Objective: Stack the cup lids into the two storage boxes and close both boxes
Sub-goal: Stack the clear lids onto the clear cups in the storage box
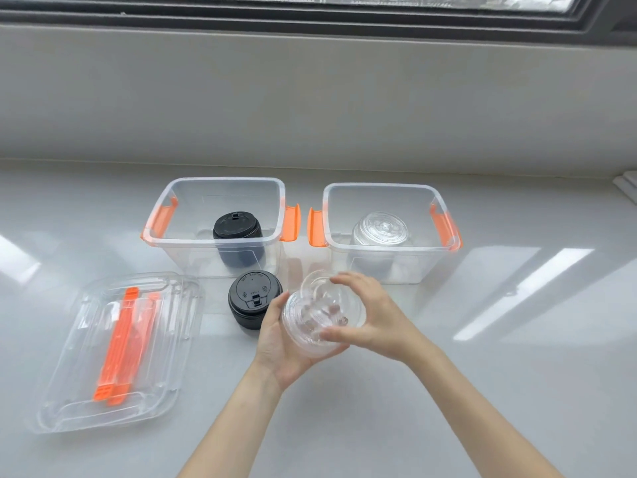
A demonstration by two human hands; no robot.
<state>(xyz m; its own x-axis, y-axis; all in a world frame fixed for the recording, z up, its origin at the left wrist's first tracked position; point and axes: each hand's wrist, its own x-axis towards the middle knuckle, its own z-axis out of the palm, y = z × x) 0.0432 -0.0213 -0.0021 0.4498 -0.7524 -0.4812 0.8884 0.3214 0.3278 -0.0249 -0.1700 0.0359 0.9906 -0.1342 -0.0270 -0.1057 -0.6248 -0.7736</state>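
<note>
Left hand [279, 343] and right hand [375, 315] both grip clear lids [319, 317] above table [448, 391]. Both boxes [220, 225] open.

Daylight coming in from window [310, 1] at top, scene reading bright and even; pale counter [517, 374] throwing back slanted glare streaks at right and far left; shadows staying soft and faint; clear box lids [117, 350] at left smearing slightly, edges looking soft; wide-angle lens bowing sill and counter lines toward frame edges; overall sharpness sitting moderate, fine print on black lid stack [254, 298] barely resolving
</note>
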